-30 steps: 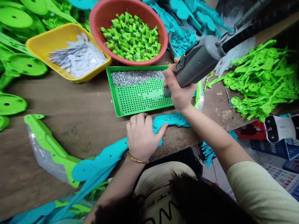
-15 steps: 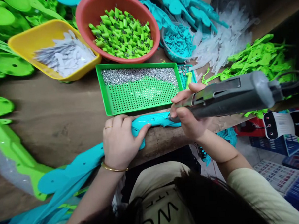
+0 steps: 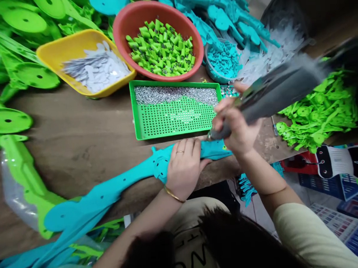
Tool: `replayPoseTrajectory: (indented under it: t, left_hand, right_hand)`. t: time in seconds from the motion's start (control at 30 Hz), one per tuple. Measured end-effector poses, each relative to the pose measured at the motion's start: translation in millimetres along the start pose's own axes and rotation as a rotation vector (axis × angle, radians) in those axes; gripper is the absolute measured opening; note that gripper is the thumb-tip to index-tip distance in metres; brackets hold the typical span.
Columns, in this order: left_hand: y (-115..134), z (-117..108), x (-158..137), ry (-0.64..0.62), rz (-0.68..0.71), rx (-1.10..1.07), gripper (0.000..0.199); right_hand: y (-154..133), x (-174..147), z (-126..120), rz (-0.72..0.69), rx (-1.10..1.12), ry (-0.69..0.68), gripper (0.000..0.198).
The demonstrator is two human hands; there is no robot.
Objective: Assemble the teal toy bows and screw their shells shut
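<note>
A long turquoise plastic part (image 3: 217, 149) lies along the table's front edge. My left hand (image 3: 184, 165) presses down over its middle, thumb on the near side and fingers across the top. In my right hand (image 3: 238, 129) is a grey electric screwdriver (image 3: 279, 92), blurred and tilted up to the right. Its tip points down at the turquoise part beside my left fingers; whether it touches is unclear. Just beyond stands a green perforated tray (image 3: 178, 120) with many small silver screws (image 3: 177, 95) along its far side.
A red bowl (image 3: 119, 30) of green pieces and a yellow tub (image 3: 53, 44) of white pieces stand behind. A small bowl of turquoise bits (image 3: 225, 61) is at the back. Green parts (image 3: 320, 116) pile up at right, and more (image 3: 35, 75) at left. A screwdriver (image 3: 274, 126) lies right.
My left hand has shifted right along the turquoise plastic, exposing more of it on the left. The electric screwdriver has swung to a steeper tilt. The view has turned slightly, so the table contents sit further right.
</note>
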State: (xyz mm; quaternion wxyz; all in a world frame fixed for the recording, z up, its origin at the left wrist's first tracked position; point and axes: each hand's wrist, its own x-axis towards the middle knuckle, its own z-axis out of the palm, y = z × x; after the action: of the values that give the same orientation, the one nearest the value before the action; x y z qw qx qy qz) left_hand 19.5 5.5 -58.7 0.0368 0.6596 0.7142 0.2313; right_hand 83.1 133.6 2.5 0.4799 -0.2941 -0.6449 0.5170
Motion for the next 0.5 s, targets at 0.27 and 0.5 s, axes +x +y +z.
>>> replayPoseTrajectory:
  t: [0.27,0.5]
  left_hand:
    - [-7.6,-3.9,-5.1,0.001,0.032,0.06,0.065]
    - [-3.0,-6.8,-4.2,-0.024,0.018,0.069,0.067]
  right_hand:
    - [54.4,38.7,23.9,-0.089,-0.077,0.179,0.026]
    - [64.3,34.3,19.7,-0.024,-0.149,0.098,0.026]
